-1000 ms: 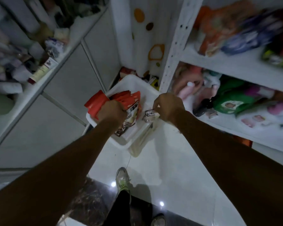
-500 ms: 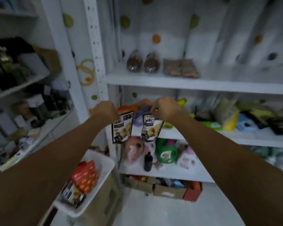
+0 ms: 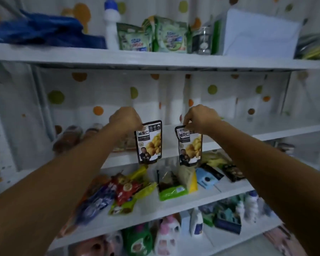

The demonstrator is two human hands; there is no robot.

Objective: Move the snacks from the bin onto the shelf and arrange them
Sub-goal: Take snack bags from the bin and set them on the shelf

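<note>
My left hand [image 3: 125,118] pinches the top corner of a black-and-white chestnut snack pouch [image 3: 149,143], which hangs upright. My right hand [image 3: 201,117] holds a matching second snack pouch [image 3: 190,145] the same way. Both pouches hang in front of the middle white shelf [image 3: 229,140], just before its front edge. At the left of that shelf lie brown snack packs [image 3: 68,137]. The bin is out of view.
The shelf below [image 3: 155,207] holds several colourful snack bags [image 3: 126,189] and a green pack [image 3: 172,192]. The top shelf [image 3: 155,60] carries soap pouches [image 3: 163,36], a white bottle, blue cloth and a white box. Detergent bottles [image 3: 196,223] fill the lower shelves.
My view has swung up from the bin to the shelves. Both hands have risen with one pouch each, from the lower shelf's level to the middle shelf.
</note>
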